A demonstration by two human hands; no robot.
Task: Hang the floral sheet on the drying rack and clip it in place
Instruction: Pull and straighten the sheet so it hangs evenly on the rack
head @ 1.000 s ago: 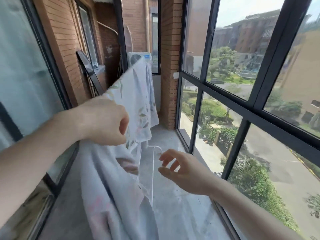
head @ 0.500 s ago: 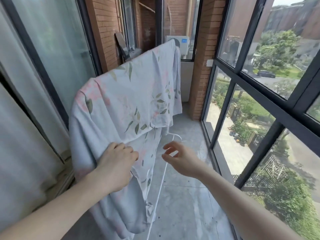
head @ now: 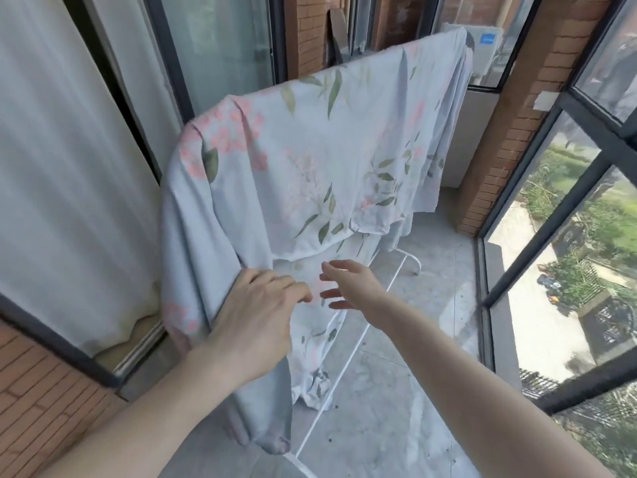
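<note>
Head view: floral sheet (head: pixel 310 160) is draping over drying rack (head: pixel 410 260). I'm resting left hand (head: pixel 255 322), fingers loosely curled, against its hanging fold, steadying it; right hand (head: pixel 351 284) is reaching beside, open, empty.

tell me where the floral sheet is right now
In the head view the floral sheet hangs over the top of the white drying rack at centre frame, between the curtained window on the left and the glass wall on the right.

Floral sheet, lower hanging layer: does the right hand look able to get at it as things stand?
Probably yes. The right hand is open, its fingers spread just in front of the floral sheet under the upper fold's hem. Nothing lies between them; the left hand rests on the cloth alongside.
</note>
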